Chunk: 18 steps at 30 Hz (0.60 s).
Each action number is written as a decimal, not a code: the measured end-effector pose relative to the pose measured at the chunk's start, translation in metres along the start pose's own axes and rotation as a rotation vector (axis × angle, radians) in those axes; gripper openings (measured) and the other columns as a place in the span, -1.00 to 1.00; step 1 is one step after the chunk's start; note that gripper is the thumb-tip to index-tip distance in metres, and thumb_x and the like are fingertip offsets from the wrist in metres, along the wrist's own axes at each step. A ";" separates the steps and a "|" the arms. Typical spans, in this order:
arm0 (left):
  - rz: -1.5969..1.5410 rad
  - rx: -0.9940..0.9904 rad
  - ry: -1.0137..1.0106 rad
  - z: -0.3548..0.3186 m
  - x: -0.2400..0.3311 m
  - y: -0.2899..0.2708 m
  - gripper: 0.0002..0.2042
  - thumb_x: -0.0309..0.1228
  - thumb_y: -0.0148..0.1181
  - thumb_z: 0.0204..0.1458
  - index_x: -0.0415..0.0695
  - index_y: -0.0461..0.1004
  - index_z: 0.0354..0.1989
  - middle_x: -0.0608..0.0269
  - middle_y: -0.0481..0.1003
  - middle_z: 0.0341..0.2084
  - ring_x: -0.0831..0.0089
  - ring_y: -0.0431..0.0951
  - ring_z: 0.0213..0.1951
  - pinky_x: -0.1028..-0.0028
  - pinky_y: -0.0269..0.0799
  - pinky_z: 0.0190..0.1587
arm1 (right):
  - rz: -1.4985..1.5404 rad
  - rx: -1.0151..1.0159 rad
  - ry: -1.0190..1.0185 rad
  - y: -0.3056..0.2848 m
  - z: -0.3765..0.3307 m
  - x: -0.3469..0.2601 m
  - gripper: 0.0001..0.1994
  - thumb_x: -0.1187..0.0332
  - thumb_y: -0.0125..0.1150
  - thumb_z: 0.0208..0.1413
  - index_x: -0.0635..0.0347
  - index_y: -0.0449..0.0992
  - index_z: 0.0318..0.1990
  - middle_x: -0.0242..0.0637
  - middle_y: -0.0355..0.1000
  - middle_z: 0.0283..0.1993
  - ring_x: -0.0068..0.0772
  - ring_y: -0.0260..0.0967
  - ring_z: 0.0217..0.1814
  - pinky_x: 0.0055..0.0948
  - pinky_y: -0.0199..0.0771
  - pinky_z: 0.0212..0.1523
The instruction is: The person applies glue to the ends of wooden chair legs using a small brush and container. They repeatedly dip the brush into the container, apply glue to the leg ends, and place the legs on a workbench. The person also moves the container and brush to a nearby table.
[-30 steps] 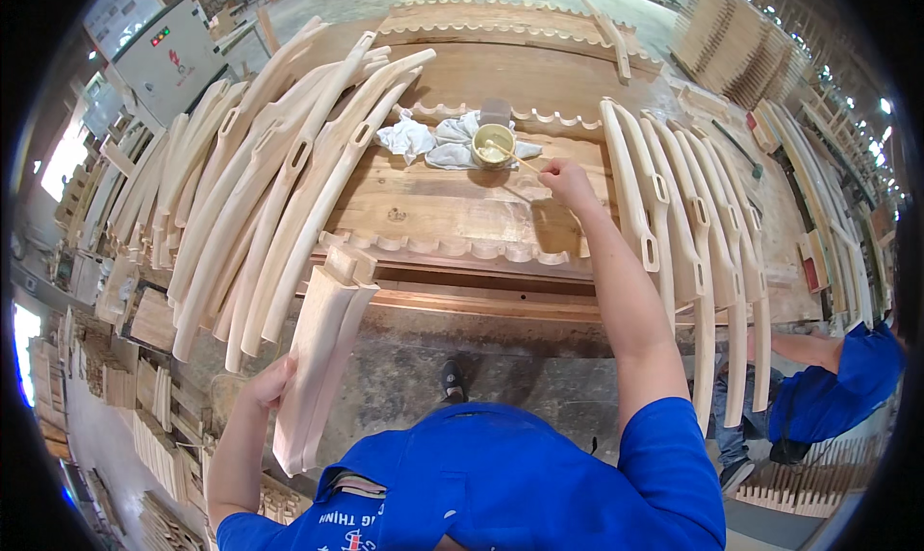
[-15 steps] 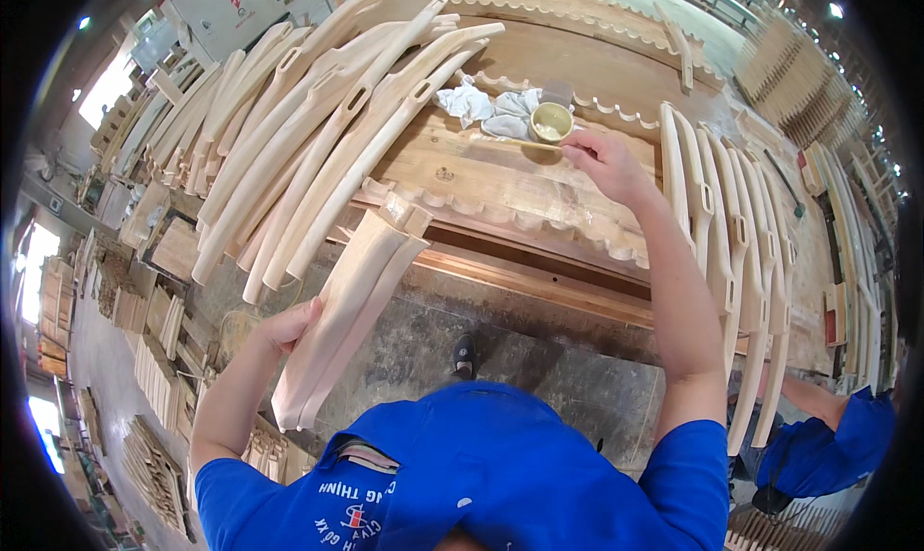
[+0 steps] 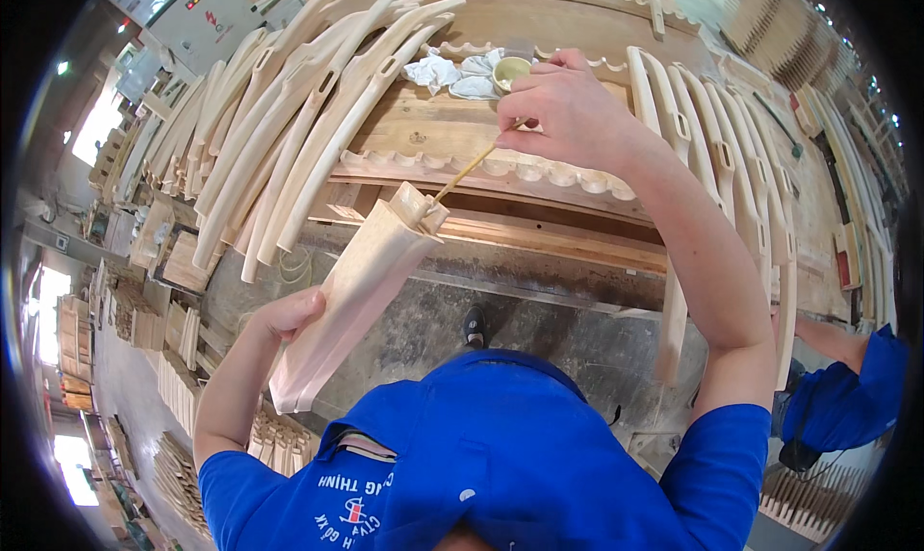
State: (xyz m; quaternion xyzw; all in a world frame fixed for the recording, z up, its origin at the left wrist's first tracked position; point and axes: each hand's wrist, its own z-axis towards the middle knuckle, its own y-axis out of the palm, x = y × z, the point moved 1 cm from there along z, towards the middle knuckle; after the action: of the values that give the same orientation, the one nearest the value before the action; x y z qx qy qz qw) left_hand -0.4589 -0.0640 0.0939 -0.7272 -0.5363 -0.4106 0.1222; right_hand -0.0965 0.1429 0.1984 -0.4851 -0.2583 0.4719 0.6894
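Note:
My left hand [image 3: 294, 312] grips two pale wooden pieces [image 3: 361, 286] side by side, tilted with their upper ends away from me. Between the fingertips of my right hand [image 3: 573, 113] is a thin yellowish stick [image 3: 469, 171]. The stick's lower tip meets the notched upper end of the wooden pieces; whether it carries a brush tip I cannot tell. Behind my right fingers stands a pale green cup [image 3: 507, 71], partly hidden. Crumpled white rags [image 3: 432, 72] lie beside it on the wooden bench [image 3: 414, 132].
Curved wooden parts [image 3: 327, 132] with slots are stacked on the left, and more such parts [image 3: 717, 147] stand on the right. Scalloped strips [image 3: 568, 176] edge the bench. A co-worker in a blue shirt [image 3: 837, 387] is at the lower right. A grey control cabinet [image 3: 202, 22] stands far left.
My right hand has come from beside the cup toward me, bringing the stick's tip down to the wooden pieces' upper end. My left hand keeps its grip.

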 end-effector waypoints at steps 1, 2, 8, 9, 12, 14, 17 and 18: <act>0.003 -0.010 0.000 -0.001 0.000 0.003 0.04 0.30 0.24 -0.24 -0.14 0.01 0.33 0.18 0.33 0.09 0.48 0.39 0.05 0.40 0.37 0.03 | -0.037 0.078 -0.056 0.002 -0.006 -0.001 -0.83 0.22 0.23 0.02 0.03 0.45 -0.50 -0.47 0.35 -0.49 -0.44 0.30 -0.30 -0.23 0.02 0.09; 0.007 -0.019 0.001 -0.001 0.000 0.005 0.04 0.29 0.24 -0.24 -0.14 0.00 0.33 0.17 0.33 0.09 0.48 0.39 0.05 0.40 0.37 0.03 | -0.075 0.155 -0.111 0.004 -0.011 -0.002 -0.85 0.23 0.23 0.02 0.02 0.45 -0.48 -0.48 0.35 -0.47 -0.46 0.29 -0.26 -0.24 0.01 0.09; 0.038 -0.028 0.023 -0.003 -0.006 0.018 0.04 0.27 0.25 -0.23 -0.16 -0.01 0.33 0.16 0.32 0.10 0.48 0.39 0.06 0.41 0.36 0.03 | -0.120 0.259 -0.177 0.008 -0.040 -0.012 -0.85 0.20 0.21 0.02 -0.04 0.44 -0.49 -0.49 0.32 -0.47 -0.45 0.29 -0.23 -0.24 -0.02 0.09; 0.037 -0.025 0.031 -0.005 -0.008 0.021 0.03 0.26 0.26 -0.23 -0.16 0.00 0.32 0.16 0.33 0.10 0.48 0.38 0.06 0.41 0.36 0.03 | -0.074 0.245 -0.193 0.004 -0.045 -0.013 -0.85 0.21 0.23 0.00 -0.02 0.44 -0.49 -0.48 0.31 -0.47 -0.44 0.28 -0.23 -0.24 -0.01 0.09; 0.053 -0.036 0.010 -0.005 -0.015 0.021 0.01 0.25 0.26 -0.22 -0.19 0.04 0.30 0.16 0.35 0.08 0.48 0.40 0.04 0.41 0.36 0.02 | 0.012 0.245 -0.219 -0.004 -0.056 -0.016 -0.85 0.26 0.28 -0.04 0.01 0.44 -0.49 -0.47 0.27 -0.45 -0.43 0.24 -0.23 -0.24 0.00 0.08; 0.040 -0.022 -0.001 -0.007 -0.016 0.024 0.00 0.24 0.27 -0.22 -0.21 0.06 0.29 0.17 0.37 0.06 0.49 0.42 0.02 0.42 0.37 0.02 | -0.001 0.299 -0.208 -0.004 -0.059 -0.015 -0.86 0.27 0.28 -0.05 0.01 0.44 -0.49 -0.47 0.27 -0.45 -0.43 0.23 -0.23 -0.25 0.00 0.08; 0.064 -0.003 -0.009 -0.006 -0.011 0.028 -0.02 0.23 0.28 -0.22 -0.22 0.09 0.28 0.17 0.39 0.03 0.49 0.44 -0.01 0.44 0.37 0.00 | -0.042 0.365 -0.218 0.003 -0.063 -0.018 -0.86 0.28 0.29 -0.06 0.02 0.45 -0.50 -0.48 0.27 -0.47 -0.43 0.23 -0.24 -0.26 0.02 0.07; 0.073 0.008 -0.008 -0.007 -0.012 0.029 -0.02 0.22 0.28 -0.22 -0.22 0.09 0.27 0.17 0.40 0.03 0.50 0.44 -0.02 0.44 0.38 0.00 | -0.051 0.343 -0.211 0.003 -0.064 -0.019 -0.87 0.28 0.30 -0.07 0.01 0.45 -0.50 -0.48 0.27 -0.47 -0.43 0.23 -0.24 -0.26 0.02 0.07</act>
State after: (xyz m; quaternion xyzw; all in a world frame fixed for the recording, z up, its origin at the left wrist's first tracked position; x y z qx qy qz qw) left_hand -0.4380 -0.0878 0.0969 -0.7475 -0.5116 -0.4007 0.1380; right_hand -0.0531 0.0989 0.1723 -0.3019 -0.2572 0.5396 0.7426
